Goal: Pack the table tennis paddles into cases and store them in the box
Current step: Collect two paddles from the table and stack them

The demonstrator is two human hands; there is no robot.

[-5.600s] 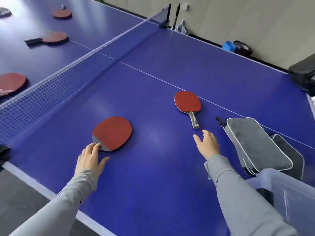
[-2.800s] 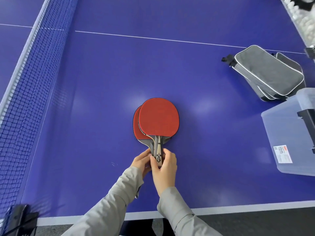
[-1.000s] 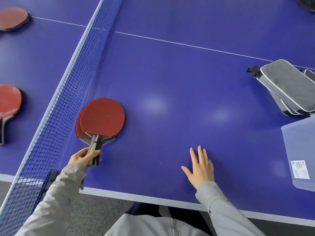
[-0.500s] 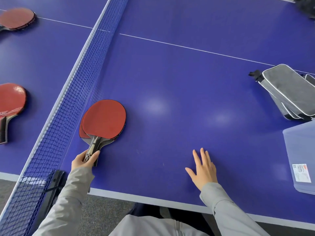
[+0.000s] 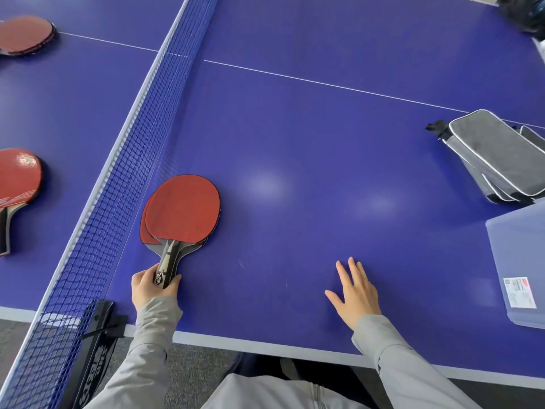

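Two red paddles [image 5: 182, 209] lie stacked on the blue table [image 5: 295, 128] just right of the net. My left hand [image 5: 152, 286] grips their handles near the table's front edge. My right hand [image 5: 355, 290] rests flat on the table with fingers spread, well to the right of the paddles. A pile of grey cases [image 5: 495, 156] lies at the right edge. Just in front of them stands the clear plastic box [image 5: 519, 261], partly cut off by the frame.
The blue net [image 5: 126, 160] runs diagonally from its black clamp [image 5: 94, 343] at the front edge. Beyond it lie two more red paddles, a near paddle [image 5: 16, 184] and a far paddle [image 5: 25, 33]. Dark objects [image 5: 525, 10] sit at the far right corner.
Since the paddles were stacked mid-table with both hands, my left hand slid them left toward the net. My right hand let go and lies flat. Over the last second little has moved.
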